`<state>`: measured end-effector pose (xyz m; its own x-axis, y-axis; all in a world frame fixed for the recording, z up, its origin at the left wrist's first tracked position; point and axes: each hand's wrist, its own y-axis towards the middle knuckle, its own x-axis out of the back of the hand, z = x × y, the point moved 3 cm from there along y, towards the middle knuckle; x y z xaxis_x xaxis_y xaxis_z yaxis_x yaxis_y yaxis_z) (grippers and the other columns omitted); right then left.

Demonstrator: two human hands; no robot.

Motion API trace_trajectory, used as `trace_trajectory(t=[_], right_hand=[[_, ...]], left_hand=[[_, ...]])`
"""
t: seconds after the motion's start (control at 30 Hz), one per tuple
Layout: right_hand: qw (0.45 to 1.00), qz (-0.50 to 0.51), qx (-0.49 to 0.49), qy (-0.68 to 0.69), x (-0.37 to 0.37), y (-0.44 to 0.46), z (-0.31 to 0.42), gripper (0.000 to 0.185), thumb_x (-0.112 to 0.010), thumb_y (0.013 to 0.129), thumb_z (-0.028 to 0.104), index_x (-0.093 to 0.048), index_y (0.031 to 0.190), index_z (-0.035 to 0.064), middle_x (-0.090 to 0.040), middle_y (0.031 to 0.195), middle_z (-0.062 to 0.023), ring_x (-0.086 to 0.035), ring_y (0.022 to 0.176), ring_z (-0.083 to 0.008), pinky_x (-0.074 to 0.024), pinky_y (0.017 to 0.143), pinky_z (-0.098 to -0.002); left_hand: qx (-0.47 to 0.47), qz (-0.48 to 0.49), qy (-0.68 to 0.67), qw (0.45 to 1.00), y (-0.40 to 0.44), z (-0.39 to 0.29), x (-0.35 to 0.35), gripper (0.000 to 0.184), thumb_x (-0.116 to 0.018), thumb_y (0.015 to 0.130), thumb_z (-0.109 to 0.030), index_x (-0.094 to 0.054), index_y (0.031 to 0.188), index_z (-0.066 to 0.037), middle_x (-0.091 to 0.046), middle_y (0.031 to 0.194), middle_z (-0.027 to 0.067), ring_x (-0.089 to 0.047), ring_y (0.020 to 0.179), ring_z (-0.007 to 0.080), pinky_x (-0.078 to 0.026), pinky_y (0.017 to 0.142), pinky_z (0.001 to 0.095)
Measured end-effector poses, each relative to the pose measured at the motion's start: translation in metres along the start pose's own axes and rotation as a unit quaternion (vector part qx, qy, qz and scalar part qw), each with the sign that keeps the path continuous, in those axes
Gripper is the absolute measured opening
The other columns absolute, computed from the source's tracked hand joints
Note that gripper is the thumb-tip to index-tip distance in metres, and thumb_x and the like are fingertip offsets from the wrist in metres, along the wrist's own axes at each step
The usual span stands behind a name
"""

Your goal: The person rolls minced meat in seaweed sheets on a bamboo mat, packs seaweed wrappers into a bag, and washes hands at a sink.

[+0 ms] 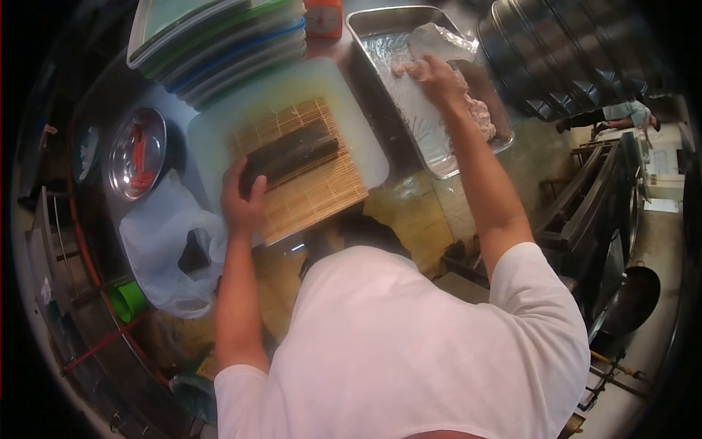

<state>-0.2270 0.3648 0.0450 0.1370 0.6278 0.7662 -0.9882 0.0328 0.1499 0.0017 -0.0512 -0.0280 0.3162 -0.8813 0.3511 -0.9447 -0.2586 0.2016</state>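
Note:
A bamboo rolling mat (314, 201) lies on a white cutting board (365, 150). Across the mat rests a dark roll wrapped in what looks like seaweed (300, 152). My left hand (245, 201) grips the roll's near left end, thumb on one side and fingers on the other. Over a metal tray (431, 162) to the right, my right hand (439, 80) has its fingers drawn together at a bit of pinkish minced meat. More of this minced meat (479, 117) lies along the tray's right side, beside crumpled clear plastic (442, 40).
Stacked lidded plastic containers (227, 55) stand behind the board, near an orange scale (323, 18). At left are a steel bowl (121, 164) holding red-orange strips and a white plastic bag (168, 241). Large metal containers (570, 51) border the tray. Another person (629, 113) is far right.

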Motion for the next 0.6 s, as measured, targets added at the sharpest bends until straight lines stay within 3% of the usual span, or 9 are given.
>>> trace_trajectory(t=[0.1, 0.13, 0.17, 0.27, 0.33, 0.4, 0.47, 0.53, 0.6], right_hand=[[0.998, -0.051, -0.032, 0.028, -0.018, 0.036, -0.097, 0.042, -0.055, 0.099, 0.031, -0.063, 0.129, 0.0030, -0.066, 0.118, -0.0287, -0.065, 0.113, -0.0356, -0.0502, 0.095, -0.0437], [0.994, -0.050, -0.034, 0.086, -0.022, 0.039, -0.099, 0.042, -0.054, 0.100, 0.032, -0.064, 0.127, 0.0019, -0.067, 0.114, -0.0295, -0.066, 0.111, -0.0373, -0.0492, 0.095, -0.0452], [0.999, -0.025, 0.011, -0.025, -0.024, 0.042, -0.100, 0.037, -0.054, 0.099, 0.031, -0.066, 0.118, 0.0013, -0.067, 0.111, -0.0279, -0.065, 0.108, -0.0400, -0.0494, 0.093, -0.0454], [0.995, -0.078, 0.018, -0.057, -0.046, 0.040, -0.084, 0.030, -0.058, 0.097, 0.029, -0.067, 0.105, 0.0014, -0.068, 0.109, -0.0250, -0.064, 0.108, -0.0405, -0.0494, 0.093, -0.0451], [0.997, -0.004, -0.045, -0.060, -0.055, 0.027, -0.061, 0.024, -0.063, 0.094, 0.025, -0.067, 0.098, 0.0016, -0.069, 0.104, -0.0216, -0.065, 0.104, -0.0389, -0.0496, 0.091, -0.0458], [0.996, -0.027, 0.041, -0.081, -0.071, 0.029, -0.060, 0.021, -0.067, 0.091, 0.022, -0.065, 0.093, 0.0016, -0.070, 0.100, -0.0198, -0.066, 0.098, -0.0392, -0.0501, 0.090, -0.0456], [0.993, -0.029, 0.077, -0.089, -0.077, 0.031, -0.069, 0.021, -0.070, 0.088, 0.019, -0.067, 0.100, 0.0014, -0.070, 0.101, -0.0194, -0.067, 0.093, -0.0372, -0.0509, 0.089, -0.0437], [0.997, 0.052, -0.012, 0.062, -0.075, 0.031, -0.062, 0.033, -0.072, 0.086, 0.017, -0.066, 0.113, -0.0005, -0.070, 0.103, -0.0193, -0.068, 0.096, -0.0340, -0.0511, 0.090, -0.0406], [0.996, 0.054, 0.061, -0.029, -0.071, 0.032, -0.047, 0.043, -0.074, 0.086, 0.016, -0.063, 0.123, -0.0028, -0.070, 0.108, -0.0196, -0.068, 0.102, -0.0318, -0.0512, 0.092, -0.0392]], left_hand=[[-0.042, -0.007, 0.057, 0.997, -0.002, -0.002, -0.001, 0.050, -0.075, 0.088, -0.017, -0.059, 0.132, 0.000, -0.060, 0.131, 0.0177, -0.059, 0.120, 0.0298, -0.047, 0.103, 0.0387], [-0.036, -0.002, 0.061, 0.997, -0.002, -0.007, -0.001, 0.050, -0.075, 0.087, -0.017, -0.059, 0.132, 0.001, -0.060, 0.131, 0.0177, -0.059, 0.120, 0.0303, -0.046, 0.103, 0.0387], [-0.031, 0.004, 0.067, 0.997, 0.000, -0.011, -0.002, 0.050, -0.075, 0.087, -0.016, -0.059, 0.131, 0.001, -0.060, 0.131, 0.0178, -0.059, 0.120, 0.0307, -0.046, 0.104, 0.0387], [-0.036, 0.006, 0.110, 0.993, 0.000, -0.017, -0.003, 0.047, -0.073, 0.088, -0.017, -0.060, 0.129, 0.002, -0.063, 0.125, 0.0167, -0.059, 0.120, 0.0295, -0.044, 0.105, 0.0369], [-0.034, 0.007, 0.125, 0.992, -0.003, -0.020, -0.005, 0.046, -0.073, 0.087, -0.016, -0.061, 0.127, 0.002, -0.063, 0.125, 0.0168, -0.059, 0.119, 0.0297, -0.044, 0.105, 0.0372], [-0.036, -0.009, 0.128, 0.991, 0.001, -0.021, -0.007, 0.045, -0.073, 0.087, -0.016, -0.061, 0.126, 0.002, -0.063, 0.125, 0.0169, -0.059, 0.119, 0.0300, -0.044, 0.104, 0.0374], [-0.035, -0.005, 0.134, 0.990, 0.000, -0.020, -0.007, 0.043, -0.073, 0.087, -0.016, -0.062, 0.124, 0.001, -0.063, 0.124, 0.0175, -0.059, 0.119, 0.0309, -0.044, 0.104, 0.0379], [-0.035, -0.013, 0.129, 0.991, 0.000, -0.023, -0.007, 0.042, -0.073, 0.087, -0.016, -0.063, 0.123, 0.001, -0.063, 0.124, 0.0176, -0.059, 0.119, 0.0311, -0.044, 0.104, 0.0381], [-0.034, -0.016, 0.126, 0.991, -0.002, -0.024, -0.007, 0.041, -0.073, 0.086, -0.015, -0.063, 0.123, 0.001, -0.063, 0.125, 0.0177, -0.059, 0.119, 0.0313, -0.045, 0.104, 0.0383]])
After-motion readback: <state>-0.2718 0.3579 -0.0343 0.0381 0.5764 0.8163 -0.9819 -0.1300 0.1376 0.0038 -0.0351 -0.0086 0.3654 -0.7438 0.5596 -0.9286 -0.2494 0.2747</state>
